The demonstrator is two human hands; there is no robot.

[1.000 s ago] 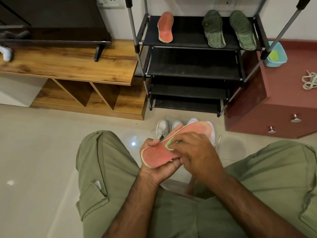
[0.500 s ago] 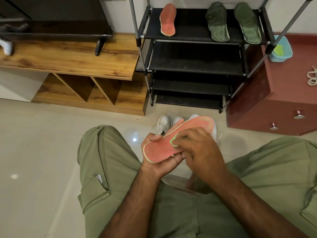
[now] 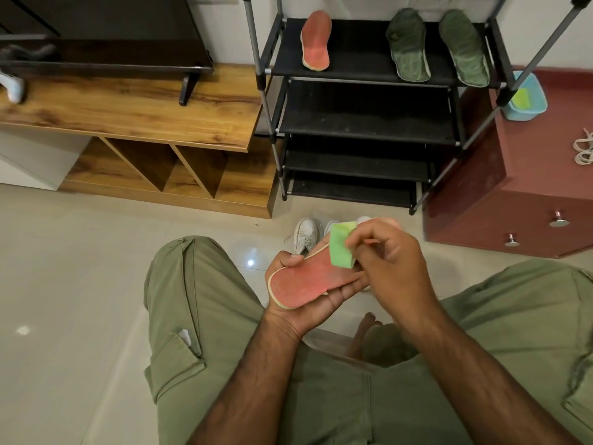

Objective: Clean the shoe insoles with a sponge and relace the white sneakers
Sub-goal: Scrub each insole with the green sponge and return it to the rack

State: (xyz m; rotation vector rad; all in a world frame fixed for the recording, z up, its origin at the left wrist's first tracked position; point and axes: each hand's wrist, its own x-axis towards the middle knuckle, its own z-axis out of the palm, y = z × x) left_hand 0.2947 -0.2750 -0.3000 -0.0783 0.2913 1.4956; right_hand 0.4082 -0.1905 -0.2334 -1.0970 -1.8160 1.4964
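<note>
My left hand (image 3: 298,303) cradles a red insole (image 3: 305,281) from below, heel end toward the left. My right hand (image 3: 391,261) pinches a green sponge (image 3: 342,247) and holds it upright against the middle of that insole. White sneakers (image 3: 306,234) stand on the floor just behind my hands, partly hidden by them. A second red insole (image 3: 316,41) and two green insoles (image 3: 407,46) (image 3: 463,48) lie on the top shelf of the black rack (image 3: 359,72). White laces (image 3: 584,150) lie on the maroon cabinet at the right edge.
A light blue tub (image 3: 526,97) with another green sponge sits on the maroon cabinet (image 3: 529,187). A wooden TV bench (image 3: 128,114) stands to the left of the rack. My knees in green trousers flank my hands over the tiled floor.
My right hand has slid toward the insole's toe end and turned the sponge up on edge, so much more of it shows. The left hand still holds the insole.
</note>
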